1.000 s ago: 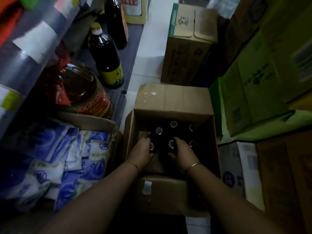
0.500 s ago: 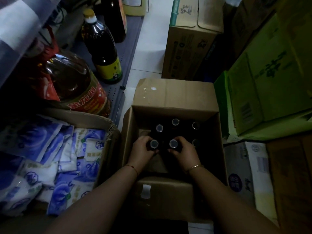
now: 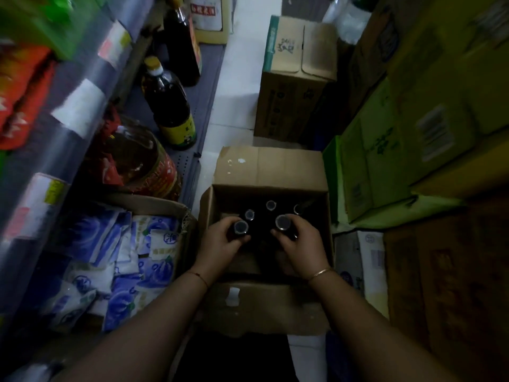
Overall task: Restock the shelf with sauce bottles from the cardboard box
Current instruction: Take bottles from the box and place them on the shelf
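Observation:
An open cardboard box [image 3: 268, 166] stands on the floor in front of me with several dark sauce bottles upright inside. My left hand [image 3: 220, 244] is wrapped around the neck of one dark bottle [image 3: 240, 226], raised above the others. My right hand [image 3: 303, 244] grips a second dark bottle [image 3: 283, 222], also raised. Three more bottle caps [image 3: 271, 205] show deeper in the box. The grey bottom shelf [image 3: 203, 86] runs along the left.
On the shelf stand a large oil jug [image 3: 143, 164], a dark bottle with a yellow label [image 3: 169, 106] and a taller dark bottle [image 3: 181, 42]. A box of blue and white packets [image 3: 115, 260] lies at lower left. Closed cartons [image 3: 292, 86] and green boxes [image 3: 385, 150] crowd the right.
Both hands have closed on a bottle each and lifted them upward out of the row; the two caps now sit higher and look larger than before.

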`<act>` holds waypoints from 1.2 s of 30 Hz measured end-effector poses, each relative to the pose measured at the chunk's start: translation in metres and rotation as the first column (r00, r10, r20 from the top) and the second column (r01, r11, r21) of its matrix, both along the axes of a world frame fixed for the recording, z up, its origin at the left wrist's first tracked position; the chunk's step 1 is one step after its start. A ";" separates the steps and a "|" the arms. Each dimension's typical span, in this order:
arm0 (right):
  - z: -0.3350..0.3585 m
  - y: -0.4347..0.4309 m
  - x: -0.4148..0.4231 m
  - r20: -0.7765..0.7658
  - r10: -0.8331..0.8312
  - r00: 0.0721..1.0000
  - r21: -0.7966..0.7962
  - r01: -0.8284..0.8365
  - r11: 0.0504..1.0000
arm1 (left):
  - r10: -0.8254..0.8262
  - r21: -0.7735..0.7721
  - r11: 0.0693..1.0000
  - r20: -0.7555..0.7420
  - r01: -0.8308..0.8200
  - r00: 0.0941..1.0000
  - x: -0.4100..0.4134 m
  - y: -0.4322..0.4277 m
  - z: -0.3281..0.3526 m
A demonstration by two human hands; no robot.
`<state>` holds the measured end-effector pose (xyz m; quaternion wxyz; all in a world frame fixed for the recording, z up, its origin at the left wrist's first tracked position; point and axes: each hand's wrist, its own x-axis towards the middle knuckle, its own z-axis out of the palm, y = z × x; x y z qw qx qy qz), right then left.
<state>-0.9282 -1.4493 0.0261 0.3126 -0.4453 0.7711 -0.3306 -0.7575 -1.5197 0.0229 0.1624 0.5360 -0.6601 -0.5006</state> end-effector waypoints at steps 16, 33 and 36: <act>0.500 -0.009 0.032 0.061 -0.027 0.998 -0.439 0.051 0.897 | 0.116 -0.352 0.911 -0.277 -0.214 0.954 0.037 0.014 0.491; 0.737 -0.090 0.090 0.354 0.462 0.813 -0.781 -0.015 0.625 | 0.245 -0.551 0.638 -0.518 -0.538 0.820 0.092 0.003 0.744; 0.748 -0.107 0.102 0.403 0.534 0.744 -0.799 0.002 0.601 | 0.273 -0.569 0.578 -0.540 -0.585 0.796 0.101 -0.001 0.758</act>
